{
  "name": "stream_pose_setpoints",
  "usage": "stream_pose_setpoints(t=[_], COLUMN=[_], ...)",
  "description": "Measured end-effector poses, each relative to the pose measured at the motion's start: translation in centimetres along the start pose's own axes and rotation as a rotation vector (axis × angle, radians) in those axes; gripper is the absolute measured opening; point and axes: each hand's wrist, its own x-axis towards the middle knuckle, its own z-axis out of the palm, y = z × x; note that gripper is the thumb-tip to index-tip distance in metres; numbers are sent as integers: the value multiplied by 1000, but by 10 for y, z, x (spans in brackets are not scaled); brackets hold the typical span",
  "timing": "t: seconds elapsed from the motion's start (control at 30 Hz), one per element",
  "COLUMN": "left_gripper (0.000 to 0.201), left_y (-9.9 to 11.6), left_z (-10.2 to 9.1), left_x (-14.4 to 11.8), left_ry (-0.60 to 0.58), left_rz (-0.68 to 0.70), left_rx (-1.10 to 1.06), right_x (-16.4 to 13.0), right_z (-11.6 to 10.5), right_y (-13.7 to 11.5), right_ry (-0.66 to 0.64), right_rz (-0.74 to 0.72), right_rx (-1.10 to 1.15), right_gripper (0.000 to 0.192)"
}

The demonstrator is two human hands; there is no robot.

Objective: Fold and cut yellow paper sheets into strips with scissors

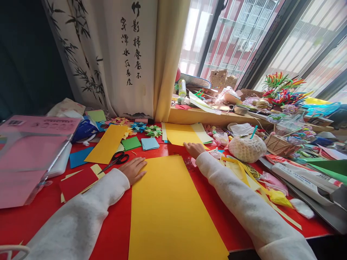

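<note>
While the left hand [133, 169] lies palm down with its fingers spread flat and loose, it presses on the far left corner of the large yellow sheet [170, 213], gripping nothing. Its white sleeve runs back toward the near left corner of the red table [116, 224]. Just left of this hand, black-handled scissors [116, 160] rest partly on an orange sheet [107, 143]. The yellow sheet lies lengthwise in the middle of the table, its near end reaching the near edge and cut off by the frame. The right hand [193, 148] rests just beyond the sheet's far right corner, knuckles up, fingers curled under; whether they pinch anything cannot be told. At the table's far edge, behind this hand, lies a paler yellow paper [181, 134]. Its right sleeve hides part of the table beside the sheet.
</note>
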Motion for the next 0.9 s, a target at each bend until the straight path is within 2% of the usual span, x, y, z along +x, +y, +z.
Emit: stream_pose_setpoints(t=[0.2,0.33,0.6,0.73,0.9], left_gripper=[42,43,41,41,40], left_y=[0,0,-2,0,5], left_z=[1,0,4,1,-3], left_x=[0,0,-1,0,0], left_ry=[-12,-14,50,28,9], left_rz=[1,-6,5,-5,-12], left_rx=[-1,-17,-58,-56,-5], right_x=[-7,-2,49,76,102], right_z=[-25,-40,-59,-57,-51], right_y=[0,-3,-15,-31,-52], right_ry=[48,68,66,65,140], right_rz=[59,109,161,195,240], right_rx=[-16,-13,74,146,278], right_gripper=[29,28,22,25,24])
